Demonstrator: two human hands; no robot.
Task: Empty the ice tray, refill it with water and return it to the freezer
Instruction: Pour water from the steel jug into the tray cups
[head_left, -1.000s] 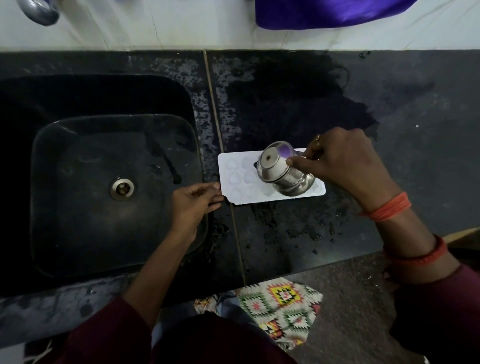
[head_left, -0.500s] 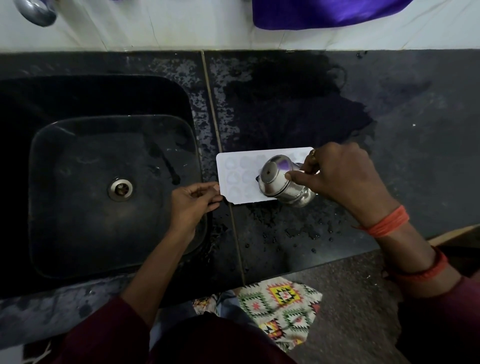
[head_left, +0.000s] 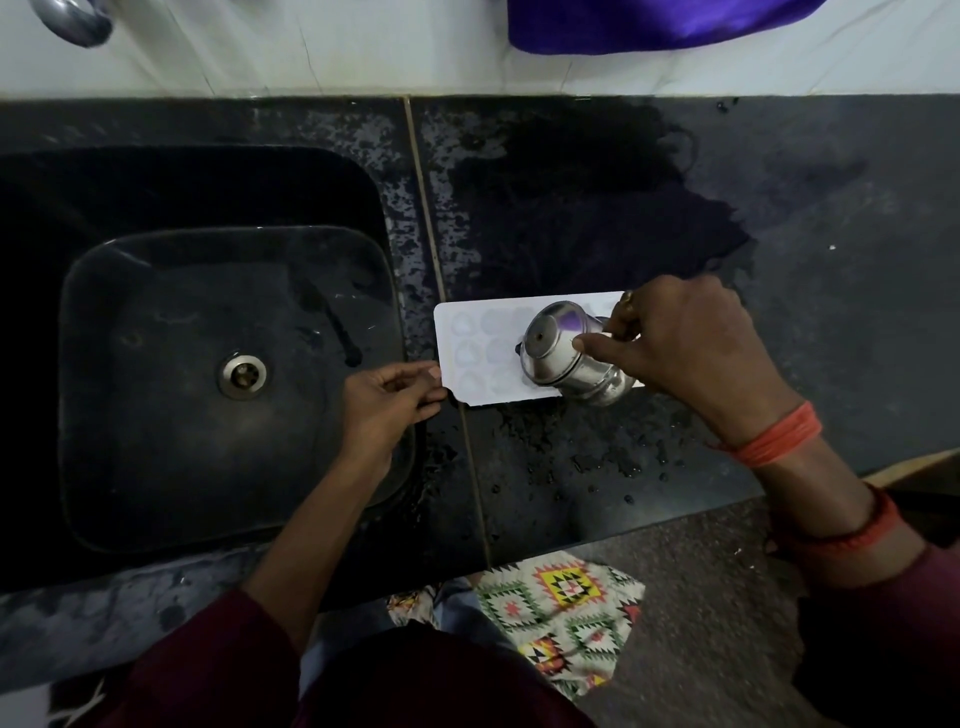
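A white ice tray (head_left: 480, 343) lies flat on the dark wet counter, just right of the sink. My left hand (head_left: 387, 402) pinches the tray's near left corner. My right hand (head_left: 685, 348) grips a small steel pot (head_left: 563, 353) and tilts it steeply over the tray's right half, its base turned toward me. The pot and my right hand cover the tray's right end. The tray's cells look pale; I cannot tell how much water they hold.
A black sink (head_left: 218, 374) with a metal drain (head_left: 242, 375) sits at the left. A tap (head_left: 72, 21) shows at the top left, and a purple cloth (head_left: 649, 23) hangs on the wall. Water drops lie on the counter (head_left: 571, 467) near its front edge.
The pot has shifted slightly back over the tray's far rows while staying tilted. My left hand has kept its pinch on the tray's corner.
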